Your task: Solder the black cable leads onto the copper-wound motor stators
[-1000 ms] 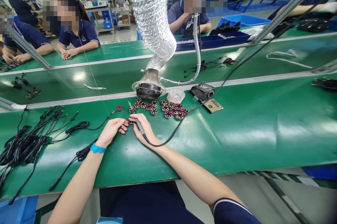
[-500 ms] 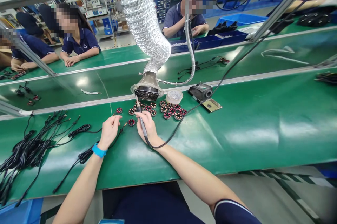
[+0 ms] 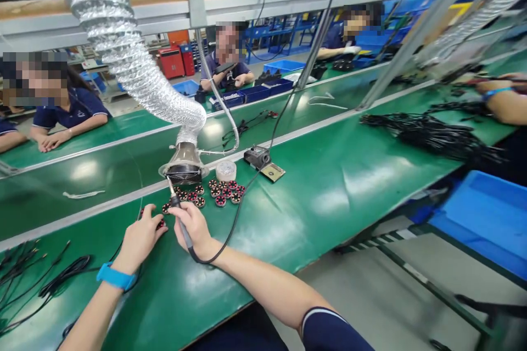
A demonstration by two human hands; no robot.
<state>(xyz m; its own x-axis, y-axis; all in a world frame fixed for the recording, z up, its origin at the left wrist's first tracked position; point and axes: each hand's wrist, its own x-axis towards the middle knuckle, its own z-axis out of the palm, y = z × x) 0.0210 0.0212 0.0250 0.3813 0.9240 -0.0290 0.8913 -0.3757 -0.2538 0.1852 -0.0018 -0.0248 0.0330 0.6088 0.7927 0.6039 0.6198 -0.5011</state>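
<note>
Your right hand point(image 3: 195, 230) is closed around the soldering iron point(image 3: 186, 234), its tip angled up near the fume hood point(image 3: 185, 171). The iron looks light and stiff, with a soft cord point(image 3: 236, 216) that may drag at its rear; grip only the handle, since the metal end is likely hot. Your left hand point(image 3: 138, 238) is apart from the right, thumb and fingers around a small round coil point(image 3: 161, 224) on the green bench point(image 3: 284, 230); you cannot tell here whether they pinch it. The coil seems light and hard, its windings easily nicked, so take it by the outer rim. The black cables point(image 3: 66, 279) should bend and snag easily.

You have one iron, one tape roll point(image 3: 226, 171) and one iron stand point(image 3: 257, 157). About eight coils make up the right group point(image 3: 226, 193); the left group point(image 3: 191, 196) is partly hidden, so its number is uncertain. One coil sits at your left fingers, and another seems partly behind them. The cables overlap too much to count.
</note>
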